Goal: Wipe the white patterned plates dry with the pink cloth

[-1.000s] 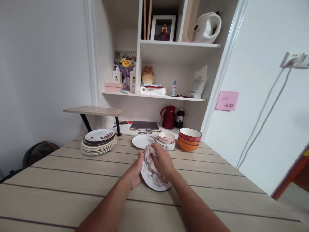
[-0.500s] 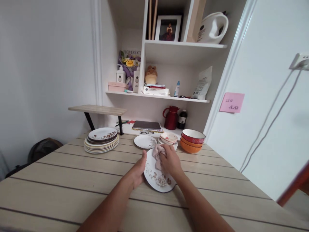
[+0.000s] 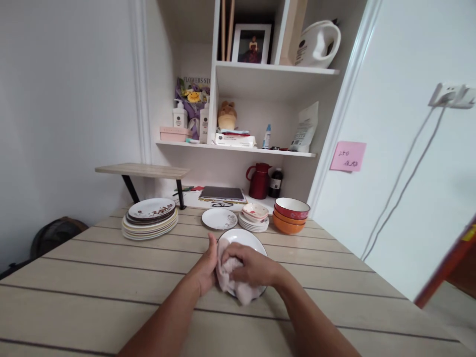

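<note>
A white plate with a dark rim is held above the near middle of the table. My left hand grips its left edge, thumb up, with the other fingers hidden behind the plate. In my right hand is a bunched pale pink cloth, pressed on the lower left of the plate's face. The cloth and hand cover the plate's floral pattern. Beyond it lies another flowered plate, beside small dishes stacked on small plates.
A stack of plates stands at left, near a small raised wooden shelf. Stacked red and orange bowls stand at right. Behind are eyeglasses, a laptop, a red jug and a dark bottle.
My right hand has moved the cloth from the plate's upper part down to its lower left, over the floral pattern. My left hand still holds the edge. The view has shifted slightly.
</note>
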`<state>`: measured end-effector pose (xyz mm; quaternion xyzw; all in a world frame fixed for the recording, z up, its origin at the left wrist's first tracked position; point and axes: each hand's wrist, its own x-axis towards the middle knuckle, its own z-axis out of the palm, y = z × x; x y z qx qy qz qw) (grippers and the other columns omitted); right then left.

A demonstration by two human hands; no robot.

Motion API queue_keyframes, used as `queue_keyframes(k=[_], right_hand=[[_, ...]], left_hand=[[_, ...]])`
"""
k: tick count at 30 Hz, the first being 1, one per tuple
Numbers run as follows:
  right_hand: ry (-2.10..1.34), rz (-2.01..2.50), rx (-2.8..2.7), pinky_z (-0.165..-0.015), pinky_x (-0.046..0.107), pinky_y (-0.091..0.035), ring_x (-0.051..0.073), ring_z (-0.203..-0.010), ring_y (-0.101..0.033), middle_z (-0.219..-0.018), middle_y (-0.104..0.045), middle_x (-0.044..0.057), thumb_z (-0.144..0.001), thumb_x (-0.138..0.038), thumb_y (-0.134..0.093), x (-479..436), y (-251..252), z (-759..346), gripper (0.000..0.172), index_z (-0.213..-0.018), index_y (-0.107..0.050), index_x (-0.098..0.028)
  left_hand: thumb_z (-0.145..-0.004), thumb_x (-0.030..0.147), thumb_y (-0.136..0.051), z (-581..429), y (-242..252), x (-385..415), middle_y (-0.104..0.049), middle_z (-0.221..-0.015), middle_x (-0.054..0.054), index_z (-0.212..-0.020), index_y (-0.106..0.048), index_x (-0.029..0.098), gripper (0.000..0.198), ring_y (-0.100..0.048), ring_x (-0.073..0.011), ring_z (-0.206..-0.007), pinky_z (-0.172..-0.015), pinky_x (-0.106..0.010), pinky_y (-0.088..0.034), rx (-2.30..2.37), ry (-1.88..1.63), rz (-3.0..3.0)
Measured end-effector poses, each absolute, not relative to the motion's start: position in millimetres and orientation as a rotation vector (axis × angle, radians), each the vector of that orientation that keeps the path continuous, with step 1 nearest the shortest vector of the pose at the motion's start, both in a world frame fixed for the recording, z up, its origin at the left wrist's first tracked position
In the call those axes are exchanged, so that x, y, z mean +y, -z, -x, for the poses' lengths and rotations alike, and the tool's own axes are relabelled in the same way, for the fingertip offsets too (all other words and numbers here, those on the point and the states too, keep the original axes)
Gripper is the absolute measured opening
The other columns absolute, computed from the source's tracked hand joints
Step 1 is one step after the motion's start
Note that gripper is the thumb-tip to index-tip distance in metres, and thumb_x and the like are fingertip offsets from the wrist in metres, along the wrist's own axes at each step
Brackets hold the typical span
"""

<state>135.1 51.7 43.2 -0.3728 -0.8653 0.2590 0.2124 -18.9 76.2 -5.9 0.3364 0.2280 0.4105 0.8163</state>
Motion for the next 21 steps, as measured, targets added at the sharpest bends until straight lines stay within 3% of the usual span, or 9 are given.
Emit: queue_keyframes(k=[4, 9, 15, 18, 21], right_hand=[[-0.884, 1.15, -2.603, -0.079, 0.023, -0.044, 0.015, -0.092, -0.059, -0.102, -0.066, -0.006, -0.063, -0.012, -0.067, 48, -48, -156, 0.038, -0.095, -0.07, -0.031], [-0.493, 1.567, -2.388, -0.068, 0.023, -0.04, 0.016, -0.08, -0.059, -0.091, -0.068, -0.002, -0.062, -0.007, -0.058, 63, -41, -186, 0.04, -0.093, -0.071, -0.029], [-0.003, 1.836, -1.954, -0.061, 0.025, -0.036, 0.017, -0.081, -0.059, -0.111, -0.059, 0.006, -0.08, -0.019, -0.052, 81, -30, -172, 0.031, -0.108, -0.063, -0.027], [0.059, 1.708, -1.881, -0.065, 0.026, -0.038, 0.018, -0.086, -0.057, -0.118, -0.053, 0.006, -0.083, -0.018, -0.05, 84, -28, -145, 0.029, -0.11, -0.059, -0.026], [-0.061, 1.387, -1.96, -0.079, 0.027, -0.042, 0.018, -0.097, -0.054, -0.114, -0.051, 0.005, -0.08, -0.015, -0.053, 79, -29, -123, 0.027, -0.105, -0.059, -0.024]], left_hand=[[-0.076, 0.075, -0.036, 21, 5, 78, -0.067, -0.117, -0.019, -0.133, -0.052, 0.011, 0.087, -0.059, -0.0309, -0.116, -0.101, -0.043, -0.043, 0.493, -0.894, -0.694], [-0.084, 0.065, -0.039, 23, 1, 79, -0.063, -0.126, -0.017, -0.139, -0.045, 0.015, 0.075, -0.054, -0.0287, -0.123, -0.106, -0.045, -0.037, 0.42, -0.858, -0.712], [-0.084, 0.06, -0.046, 19, 1, 78, -0.06, -0.129, -0.019, -0.143, -0.039, 0.017, 0.074, -0.054, -0.0299, -0.123, -0.106, -0.047, -0.036, 0.405, -0.873, -0.713], [-0.084, 0.058, -0.047, 17, 2, 77, -0.06, -0.129, -0.018, -0.143, -0.038, 0.019, 0.072, -0.056, -0.0297, -0.121, -0.105, -0.047, -0.038, 0.373, -0.9, -0.718], [-0.083, 0.06, -0.046, 16, 2, 76, -0.062, -0.127, -0.016, -0.143, -0.038, 0.022, 0.071, -0.059, -0.0292, -0.117, -0.102, -0.046, -0.041, 0.382, -0.926, -0.709]])
